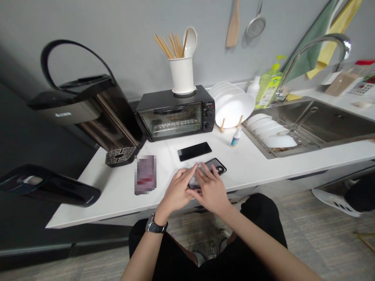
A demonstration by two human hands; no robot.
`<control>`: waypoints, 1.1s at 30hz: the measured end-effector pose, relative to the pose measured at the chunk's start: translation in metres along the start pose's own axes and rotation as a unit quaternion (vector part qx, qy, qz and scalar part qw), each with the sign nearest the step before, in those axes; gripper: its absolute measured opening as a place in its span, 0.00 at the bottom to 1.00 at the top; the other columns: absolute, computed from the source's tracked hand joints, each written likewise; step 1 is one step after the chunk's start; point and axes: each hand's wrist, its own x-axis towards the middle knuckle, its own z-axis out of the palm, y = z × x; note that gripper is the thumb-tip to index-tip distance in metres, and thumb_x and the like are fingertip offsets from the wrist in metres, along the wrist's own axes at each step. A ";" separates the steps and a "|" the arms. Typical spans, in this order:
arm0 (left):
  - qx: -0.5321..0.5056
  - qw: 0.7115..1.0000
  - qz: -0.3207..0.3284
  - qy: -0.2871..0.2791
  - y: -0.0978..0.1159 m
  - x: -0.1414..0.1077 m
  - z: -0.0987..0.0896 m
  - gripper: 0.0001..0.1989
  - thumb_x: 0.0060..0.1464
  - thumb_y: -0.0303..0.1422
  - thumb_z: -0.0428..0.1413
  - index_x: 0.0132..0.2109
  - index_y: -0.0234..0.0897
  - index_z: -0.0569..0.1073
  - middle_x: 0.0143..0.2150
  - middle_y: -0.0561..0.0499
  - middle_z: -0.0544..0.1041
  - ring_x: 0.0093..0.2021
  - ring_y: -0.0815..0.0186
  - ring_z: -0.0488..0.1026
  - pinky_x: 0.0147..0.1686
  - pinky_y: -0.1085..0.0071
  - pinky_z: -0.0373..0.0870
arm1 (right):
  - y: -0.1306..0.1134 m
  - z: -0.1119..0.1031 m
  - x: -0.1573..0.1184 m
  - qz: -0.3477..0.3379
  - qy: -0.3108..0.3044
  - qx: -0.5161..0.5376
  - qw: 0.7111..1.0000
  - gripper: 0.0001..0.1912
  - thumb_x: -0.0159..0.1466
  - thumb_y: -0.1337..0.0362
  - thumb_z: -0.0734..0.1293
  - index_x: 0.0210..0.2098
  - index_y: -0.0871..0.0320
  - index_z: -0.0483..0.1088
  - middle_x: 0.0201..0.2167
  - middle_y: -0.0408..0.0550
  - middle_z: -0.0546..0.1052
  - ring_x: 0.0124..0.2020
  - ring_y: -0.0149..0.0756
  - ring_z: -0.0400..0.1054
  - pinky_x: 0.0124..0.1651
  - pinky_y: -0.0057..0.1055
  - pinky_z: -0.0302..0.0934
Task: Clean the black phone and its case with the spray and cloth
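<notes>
A dark-rimmed phone case (220, 168) with a greyish panel lies near the front edge of the white countertop (117, 194), set aslant, its end with round camera rings pointing right, away from that edge; its middle is covered, its left end whitish and blurred.

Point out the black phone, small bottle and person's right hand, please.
Black phone (195, 151): head view, middle of its face.
Small bottle (234, 141): head view, its label.
Right hand (212, 190): head view, back of hand.

Kitchen, def.: sink (336, 117) w/ tap (346, 47), 1 mini oven (175, 121), racked plates (233, 109), plus 1 spatula (233, 26) & 1 strainer (256, 27) hung up.
</notes>
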 end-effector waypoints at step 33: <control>0.009 0.999 -0.031 0.002 0.006 0.001 -0.001 0.53 0.62 0.39 0.66 0.79 0.55 0.38 0.70 0.49 0.70 0.62 0.52 0.64 0.64 0.52 0.64 | 0.078 -0.037 -0.021 0.041 0.008 -0.072 0.997 0.19 0.77 0.55 0.62 0.57 0.59 0.75 0.56 0.54 0.82 0.74 0.60 0.57 0.73 0.63 0.49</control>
